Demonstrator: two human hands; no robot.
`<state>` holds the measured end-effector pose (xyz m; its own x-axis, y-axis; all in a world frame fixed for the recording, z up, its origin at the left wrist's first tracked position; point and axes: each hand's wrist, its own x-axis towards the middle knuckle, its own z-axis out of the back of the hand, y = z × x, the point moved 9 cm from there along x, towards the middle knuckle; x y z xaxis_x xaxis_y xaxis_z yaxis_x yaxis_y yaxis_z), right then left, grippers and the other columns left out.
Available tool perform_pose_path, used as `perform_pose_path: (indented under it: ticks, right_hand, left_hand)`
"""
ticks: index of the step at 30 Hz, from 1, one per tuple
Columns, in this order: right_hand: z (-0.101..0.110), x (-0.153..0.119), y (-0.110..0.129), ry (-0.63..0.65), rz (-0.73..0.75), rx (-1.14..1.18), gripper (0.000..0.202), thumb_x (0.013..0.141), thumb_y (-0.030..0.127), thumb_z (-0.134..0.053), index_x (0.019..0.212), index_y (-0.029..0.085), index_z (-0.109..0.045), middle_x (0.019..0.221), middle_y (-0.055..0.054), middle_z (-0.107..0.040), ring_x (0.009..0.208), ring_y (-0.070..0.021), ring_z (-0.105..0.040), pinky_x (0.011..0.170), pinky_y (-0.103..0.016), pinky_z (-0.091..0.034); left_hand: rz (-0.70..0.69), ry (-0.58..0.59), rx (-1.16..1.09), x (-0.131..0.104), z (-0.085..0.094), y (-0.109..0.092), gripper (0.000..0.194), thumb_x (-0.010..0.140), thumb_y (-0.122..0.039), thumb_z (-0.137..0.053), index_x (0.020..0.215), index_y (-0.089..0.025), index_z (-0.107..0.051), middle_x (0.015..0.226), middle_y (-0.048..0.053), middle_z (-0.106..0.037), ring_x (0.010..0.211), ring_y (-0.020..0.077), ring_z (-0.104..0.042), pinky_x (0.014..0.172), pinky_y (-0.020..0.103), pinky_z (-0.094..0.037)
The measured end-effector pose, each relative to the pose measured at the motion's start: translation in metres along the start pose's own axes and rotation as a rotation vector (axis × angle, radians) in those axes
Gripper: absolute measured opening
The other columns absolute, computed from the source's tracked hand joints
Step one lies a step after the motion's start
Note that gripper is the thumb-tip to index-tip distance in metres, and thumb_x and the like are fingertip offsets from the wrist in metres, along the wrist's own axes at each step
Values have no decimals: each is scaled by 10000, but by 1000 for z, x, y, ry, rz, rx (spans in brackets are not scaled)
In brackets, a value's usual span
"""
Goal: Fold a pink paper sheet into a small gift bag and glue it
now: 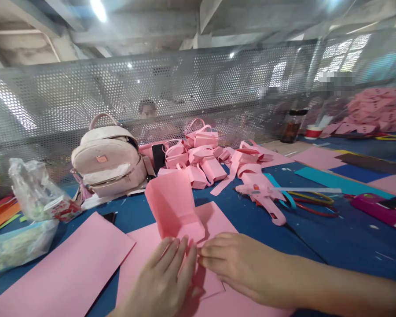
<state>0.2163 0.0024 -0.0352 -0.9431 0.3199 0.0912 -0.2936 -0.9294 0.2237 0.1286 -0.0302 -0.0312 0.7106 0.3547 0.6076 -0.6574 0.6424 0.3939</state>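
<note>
A folded pink sheet (174,202) stands partly upright at the centre, its upper panel curving up and back. My left hand (166,268) lies at its near edge, fingers extended and pressing on the folded part. From the right, my right hand (237,264) meets the same edge, its fingers together and the fingertips on the paper; what lies beneath them is hidden. Flat pink sheets (141,251) lie under the work, and another pink sheet (66,268) is at the left. A pink glue gun (264,198) rests right of the folded paper.
Small pink paper bags (201,154) are heaped behind. A white backpack (108,160) and plastic bags (29,189) stand left. Coloured strips (336,180), a magenta tool (379,209) and a dark jar (293,127) are at the right. A perforated metal screen (119,88) crosses the back.
</note>
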Motion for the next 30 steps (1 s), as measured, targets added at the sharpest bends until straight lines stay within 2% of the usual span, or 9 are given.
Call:
perform_pose_path:
  ticks: [2,5,8,10,14,17,21,25,30]
  right_hand:
    - [2,-3,0,1,-8,31,426,941,101,-463,1351,70,-576,1316,-190,-642,1246,-265,-583,1099,-425,-411]
    - [8,-13,-9,-15,-95,131,415,948,129,-481,1347,158,-589,1274,-127,-679,1188,-240,-618,1045,-397,-444]
    - [18,-28,-29,-107,-257,212,316,952,147,-472,1165,206,-697,1128,-62,-736,1069,-221,-664,944,-353,-479]
    - [24,-38,-43,-171,-361,249,291,948,146,-463,1056,211,-725,1059,-46,-746,998,-210,-681,880,-328,-491]
    - [25,-48,-65,-242,-487,225,246,948,161,-481,1050,212,-699,1009,-41,-746,920,-204,-692,804,-306,-494]
    - [26,-41,-66,-286,-392,-17,207,942,157,-518,1077,185,-672,1037,-68,-725,927,-221,-675,789,-319,-475]
    - [17,-23,-57,-279,-231,-305,135,967,208,-544,1026,174,-661,932,-60,-698,843,-216,-627,715,-319,-426]
    - [12,-9,-54,-249,-198,-363,142,982,197,-530,903,172,-644,876,-41,-676,792,-190,-580,661,-308,-378]
    - [15,-5,-52,-286,-156,-388,201,991,285,-551,838,176,-621,813,-21,-651,742,-182,-548,620,-319,-346]
  left_hand:
    - [71,32,-77,9,-5,4,322,964,-243,-487,1193,-70,-633,1136,159,-744,998,282,-715,886,405,-547]
    - [135,231,-271,15,-25,7,365,949,-218,-490,1281,-92,-573,1221,160,-708,1043,285,-706,834,390,-600]
    - [168,369,-411,14,-38,11,388,965,-173,-459,1345,-125,-520,1275,155,-676,1101,277,-684,869,389,-599]
    - [206,395,-482,14,-43,20,364,983,-144,-417,1328,-157,-533,1234,133,-696,1096,255,-683,888,367,-585]
    - [220,414,-599,19,-53,39,305,1013,-158,-394,1218,-217,-612,1041,57,-748,963,185,-709,840,266,-558]
    - [194,426,-607,25,-57,51,312,1014,-157,-385,1182,-233,-636,1006,26,-753,899,154,-715,801,225,-545]
    - [148,458,-608,27,-57,49,350,960,-152,-437,1250,-231,-616,1211,55,-720,1082,185,-690,937,292,-531]
    - [101,579,-572,20,-55,33,644,766,-179,-610,1400,-128,-511,1460,171,-526,1330,321,-525,1085,508,-441]
    - [123,685,-566,14,-54,25,814,671,-171,-640,1460,-122,-445,1513,158,-451,1372,330,-473,1122,542,-399]
